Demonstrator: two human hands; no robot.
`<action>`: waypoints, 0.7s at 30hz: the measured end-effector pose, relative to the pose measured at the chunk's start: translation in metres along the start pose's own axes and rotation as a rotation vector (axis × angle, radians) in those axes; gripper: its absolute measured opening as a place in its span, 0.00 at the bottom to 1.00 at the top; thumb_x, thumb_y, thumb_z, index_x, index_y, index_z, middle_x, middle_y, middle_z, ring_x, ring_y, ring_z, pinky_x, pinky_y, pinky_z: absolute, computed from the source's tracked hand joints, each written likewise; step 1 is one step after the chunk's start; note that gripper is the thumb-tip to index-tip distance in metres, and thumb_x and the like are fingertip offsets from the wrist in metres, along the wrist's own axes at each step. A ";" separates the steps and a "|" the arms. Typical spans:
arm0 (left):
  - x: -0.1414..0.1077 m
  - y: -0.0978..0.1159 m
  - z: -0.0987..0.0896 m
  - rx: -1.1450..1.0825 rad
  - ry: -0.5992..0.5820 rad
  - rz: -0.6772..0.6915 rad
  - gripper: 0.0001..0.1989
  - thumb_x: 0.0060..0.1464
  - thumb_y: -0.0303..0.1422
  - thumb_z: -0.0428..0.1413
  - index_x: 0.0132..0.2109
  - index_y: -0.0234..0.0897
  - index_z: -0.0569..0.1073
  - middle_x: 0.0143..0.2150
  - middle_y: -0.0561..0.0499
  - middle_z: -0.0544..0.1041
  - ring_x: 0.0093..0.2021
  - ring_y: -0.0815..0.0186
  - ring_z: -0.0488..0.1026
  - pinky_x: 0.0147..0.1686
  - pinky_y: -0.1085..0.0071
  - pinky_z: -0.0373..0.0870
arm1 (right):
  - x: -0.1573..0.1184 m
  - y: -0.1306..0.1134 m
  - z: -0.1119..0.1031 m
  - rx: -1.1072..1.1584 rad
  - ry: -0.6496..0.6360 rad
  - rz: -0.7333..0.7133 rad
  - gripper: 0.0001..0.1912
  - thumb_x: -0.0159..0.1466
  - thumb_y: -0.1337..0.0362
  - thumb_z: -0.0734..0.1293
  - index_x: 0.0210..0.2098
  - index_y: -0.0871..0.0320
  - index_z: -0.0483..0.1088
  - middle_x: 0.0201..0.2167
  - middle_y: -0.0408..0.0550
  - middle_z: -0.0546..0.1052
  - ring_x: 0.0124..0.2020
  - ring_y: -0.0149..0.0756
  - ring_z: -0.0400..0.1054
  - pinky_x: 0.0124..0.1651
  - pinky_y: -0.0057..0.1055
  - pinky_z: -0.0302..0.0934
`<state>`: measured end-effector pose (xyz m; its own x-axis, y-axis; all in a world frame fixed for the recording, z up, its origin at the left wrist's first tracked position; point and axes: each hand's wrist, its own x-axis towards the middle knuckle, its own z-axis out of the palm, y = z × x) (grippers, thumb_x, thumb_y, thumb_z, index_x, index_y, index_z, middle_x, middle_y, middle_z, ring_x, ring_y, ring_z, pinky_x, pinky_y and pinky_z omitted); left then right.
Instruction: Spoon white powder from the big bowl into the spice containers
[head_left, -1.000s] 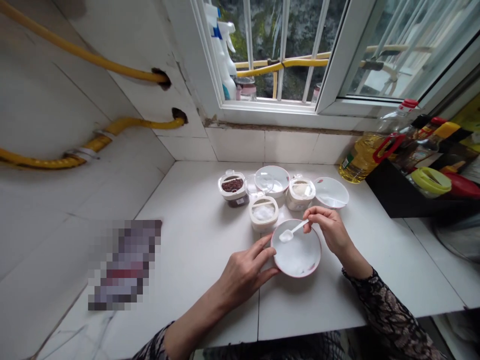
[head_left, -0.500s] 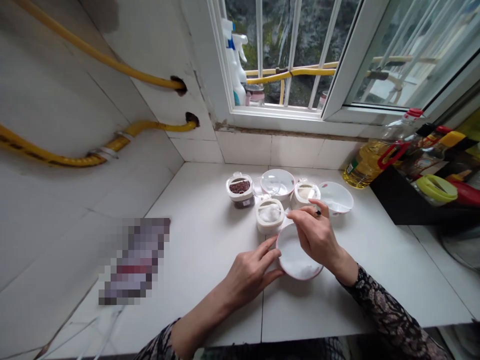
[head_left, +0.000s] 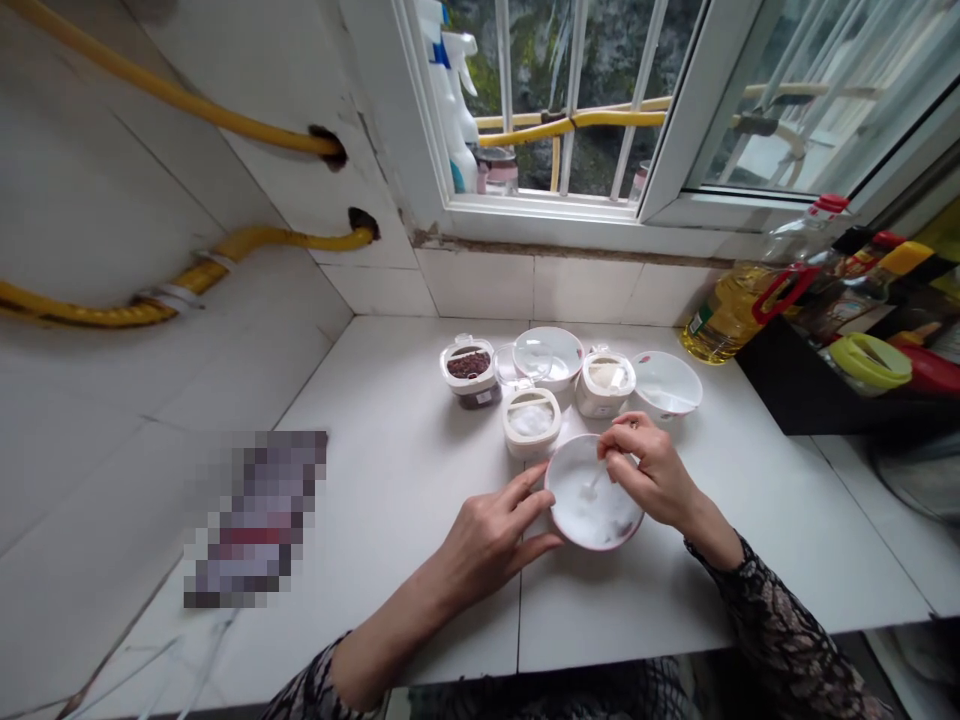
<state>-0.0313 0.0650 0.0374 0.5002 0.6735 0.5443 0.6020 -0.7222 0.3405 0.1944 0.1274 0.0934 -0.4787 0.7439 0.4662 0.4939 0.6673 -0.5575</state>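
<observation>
My left hand grips the left rim of a white bowl with a pink edge. In my right hand, pinched between the fingers, is a small white spoon, its head inside the bowl. White matter lies in the bottom of the bowl. Just behind stands an open container of white grains. To its left is a container of dark red grains, and to its right one with pale contents. Two more white bowls stand further back.
At the back right, an oil bottle stands beside a black rack full of bottles and jars. A blurred, pixelated object lies on the counter at the left. Spray bottles stand at the window.
My right hand has brought the spoon from the container of white grains down into the front bowl. My left hand stays on the bowl's rim. The whole view has shifted slightly.
</observation>
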 end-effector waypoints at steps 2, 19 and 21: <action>0.000 0.000 0.000 -0.002 0.009 0.008 0.14 0.65 0.42 0.51 0.47 0.35 0.69 0.55 0.36 0.74 0.45 0.58 0.80 0.31 0.68 0.79 | -0.001 0.000 0.004 -0.009 -0.046 0.005 0.11 0.58 0.74 0.58 0.25 0.55 0.66 0.19 0.40 0.71 0.24 0.33 0.61 0.46 0.38 0.61; 0.003 0.001 -0.001 -0.014 0.006 0.000 0.12 0.66 0.39 0.50 0.46 0.35 0.69 0.56 0.34 0.74 0.45 0.58 0.80 0.32 0.68 0.79 | -0.005 -0.005 0.005 0.280 -0.100 0.306 0.11 0.57 0.69 0.58 0.23 0.55 0.69 0.15 0.44 0.74 0.35 0.41 0.67 0.43 0.36 0.61; 0.003 0.001 -0.001 -0.020 0.003 -0.001 0.11 0.65 0.39 0.51 0.46 0.35 0.68 0.56 0.34 0.74 0.46 0.57 0.80 0.33 0.68 0.79 | -0.004 -0.004 0.004 0.356 -0.062 0.392 0.10 0.57 0.67 0.59 0.23 0.56 0.69 0.15 0.43 0.74 0.31 0.39 0.68 0.39 0.33 0.61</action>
<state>-0.0301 0.0661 0.0394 0.4979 0.6738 0.5460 0.5898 -0.7246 0.3565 0.1913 0.1217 0.0907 -0.3551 0.9241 0.1411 0.3728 0.2784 -0.8852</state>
